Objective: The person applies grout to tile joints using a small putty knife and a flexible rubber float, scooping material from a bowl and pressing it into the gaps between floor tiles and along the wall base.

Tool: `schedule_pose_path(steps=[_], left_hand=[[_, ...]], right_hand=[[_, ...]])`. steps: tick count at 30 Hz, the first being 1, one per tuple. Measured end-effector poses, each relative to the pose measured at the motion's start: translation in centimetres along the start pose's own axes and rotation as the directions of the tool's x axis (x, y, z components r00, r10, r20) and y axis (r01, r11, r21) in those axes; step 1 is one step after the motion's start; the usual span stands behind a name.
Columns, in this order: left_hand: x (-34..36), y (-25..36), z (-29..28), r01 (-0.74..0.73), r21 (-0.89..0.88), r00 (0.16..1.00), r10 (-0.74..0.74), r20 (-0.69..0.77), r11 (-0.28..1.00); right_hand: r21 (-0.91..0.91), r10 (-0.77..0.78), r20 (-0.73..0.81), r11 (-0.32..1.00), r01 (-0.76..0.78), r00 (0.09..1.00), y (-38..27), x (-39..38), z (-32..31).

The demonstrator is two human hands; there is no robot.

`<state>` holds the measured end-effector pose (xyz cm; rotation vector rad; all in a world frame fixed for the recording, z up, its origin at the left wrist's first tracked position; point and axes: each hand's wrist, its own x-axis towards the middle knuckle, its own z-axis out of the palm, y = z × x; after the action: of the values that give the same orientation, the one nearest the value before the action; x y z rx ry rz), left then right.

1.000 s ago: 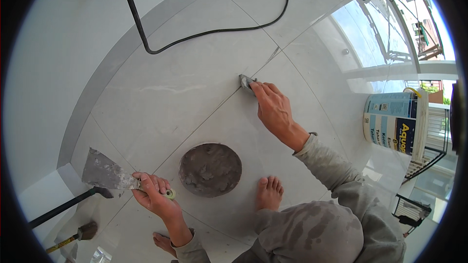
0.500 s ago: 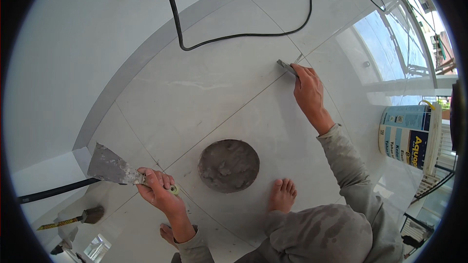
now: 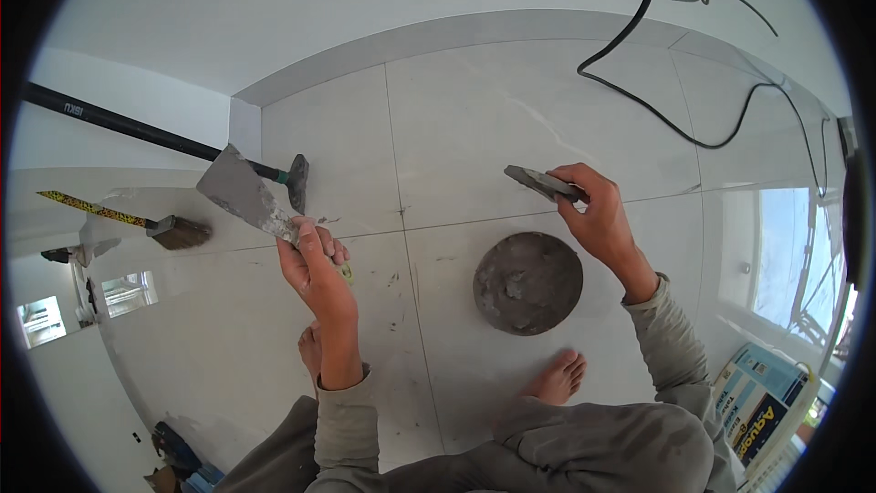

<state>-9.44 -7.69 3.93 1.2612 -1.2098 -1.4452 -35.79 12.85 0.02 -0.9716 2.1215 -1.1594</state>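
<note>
A wide-bladed putty knife is gripped by its handle in my left hand, its grey-smeared blade pointing up and left. My right hand is closed on a flat grey scraper, pinched at one end between thumb and fingers; its exact kind is unclear. Just left of and below that hand stands a round bowl of grey paste on the tiled floor. The right hand is close to the bowl's upper right rim, and the scraper is beyond the far side.
A black-handled pole tool leans in at the left, beside a brush with a patterned handle. Black cable loops along the back right. A blue-and-white bucket stands at the lower right. My bare foot is near the bowl.
My view has turned left, bringing the pole tool's head into sight. My right hand, with the scraper, has moved from the tile joint back to beside the bowl. My left hand still holds the putty knife.
</note>
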Motion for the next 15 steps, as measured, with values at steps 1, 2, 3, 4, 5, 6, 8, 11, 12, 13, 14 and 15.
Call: schedule_pose_path(steps=[1, 2, 3, 4, 5, 6, 8, 11, 12, 13, 14, 15], left_hand=[[0.7, 0.6, -1.4, -0.014, 0.032, 0.999, 0.013, 0.041, 0.999], [0.9, 1.2, -2.5, -0.024, 0.059, 0.997, 0.019, 0.081, 0.998], [0.8, 1.6, -3.2, -0.017, 0.056, 0.999, 0.014, 0.05, 0.998], [0.9, 1.9, -3.5, -0.051, 0.093, 0.996, 0.044, 0.073, 0.994], [0.9, 1.9, -4.1, -0.083, 0.129, 0.993, 0.071, 0.095, 0.988], [1.0, 1.7, -4.7, -0.081, 0.127, 0.995, 0.073, 0.069, 0.988], [0.8, 1.0, -5.7, -0.109, 0.133, 0.993, 0.101, 0.066, 0.985], [0.7, -0.5, -7.2, -0.034, 0.125, 0.999, 0.038, -0.027, 0.992], [0.6, -1.0, -7.7, -0.016, 0.126, 0.999, 0.022, -0.043, 0.992], [0.6, -1.3, -7.9, 0.001, 0.116, 0.996, 0.008, -0.084, 0.993], [0.6, -1.7, -8.1, 0.018, 0.104, 0.993, -0.005, -0.121, 0.994], [0.6, -1.6, -8.7, 0.029, 0.107, 0.99, -0.014, -0.139, 0.994]], right_hand=[[0.002, -0.013, 0.029, 1.0, 0.012, 1.0, -0.4, 1.7, 1.2], [-0.016, -0.196, 0.089, 0.98, 0.198, 0.977, -0.9, 3.3, 2.4], [-0.018, -0.37, 0.151, 0.926, 0.376, 0.917, -1.3, 4.7, 3.7], [-0.021, -0.375, 0.172, 0.923, 0.384, 0.911, -1.3, 6.2, 4.7], [-0.035, -0.536, 0.28, 0.823, 0.567, 0.796, -1.2, 7.6, 5.9], [-0.015, -0.672, 0.379, 0.683, 0.73, 0.636, -1.2, 9.0, 7.5], [0.008, -0.733, 0.4, 0.604, 0.797, 0.551, -1.6, 10.8, 10.7], [0.073, -0.789, 0.472, 0.48, 0.874, 0.393, -2.5, 12.3, 14.8], [0.087, -0.784, 0.517, 0.449, 0.889, 0.345, -2.5, 12.3, 15.8], [0.099, -0.777, 0.53, 0.456, 0.885, 0.341, -2.2, 12.3, 15.7], [0.097, -0.738, 0.589, 0.469, 0.878, 0.329, -1.6, 12.1, 14.6], [0.104, -0.704, 0.64, 0.477, 0.873, 0.308, -1.6, 12.1, 13.6]])
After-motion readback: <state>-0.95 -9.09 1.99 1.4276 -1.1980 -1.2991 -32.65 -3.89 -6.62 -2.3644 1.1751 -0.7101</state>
